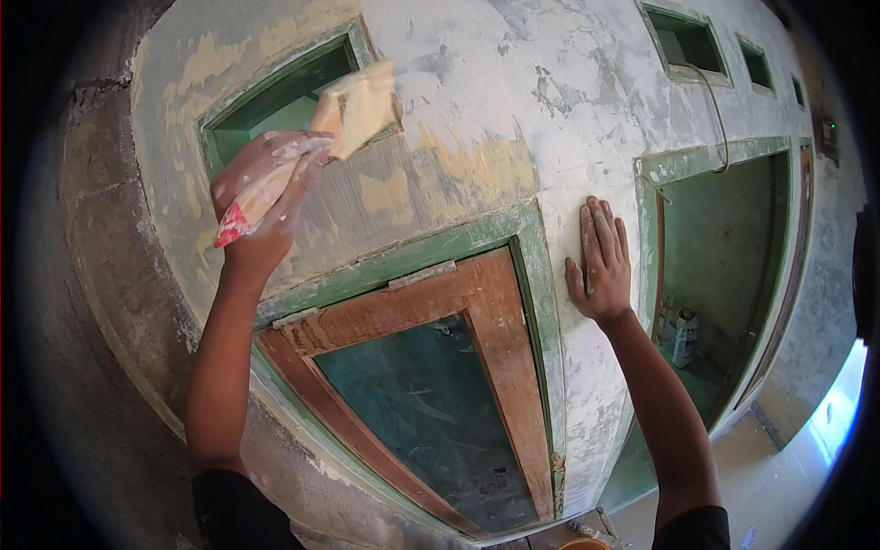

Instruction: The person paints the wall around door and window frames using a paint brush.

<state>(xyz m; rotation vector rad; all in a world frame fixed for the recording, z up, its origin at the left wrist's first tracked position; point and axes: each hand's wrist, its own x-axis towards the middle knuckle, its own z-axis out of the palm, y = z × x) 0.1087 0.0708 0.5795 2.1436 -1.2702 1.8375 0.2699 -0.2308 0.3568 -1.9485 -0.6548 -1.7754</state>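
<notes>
A wide paintbrush [368, 106] with a wooden, red-ended handle is in my left hand [271, 185]. Its head is coated cream and slightly blurred, in front of the right edge of a green-framed vent opening [275, 103]; I cannot tell whether it touches the wall. White smears cover my left fingers. My right hand [603, 265] lies flat, fingers upward, against the white-patched wall [570, 165] between the window and the doorway. Cream strokes [481, 161] mark the grey wall above the window's green frame [412, 254].
Below my hands is a wooden window [495, 302] with dark glass. At right, a green-framed doorway [729, 261] shows a bag [685, 337] inside. A cable [718, 117] hangs from an upper vent. An orange container rim [584, 544] shows at the bottom, near floor tiles [742, 474].
</notes>
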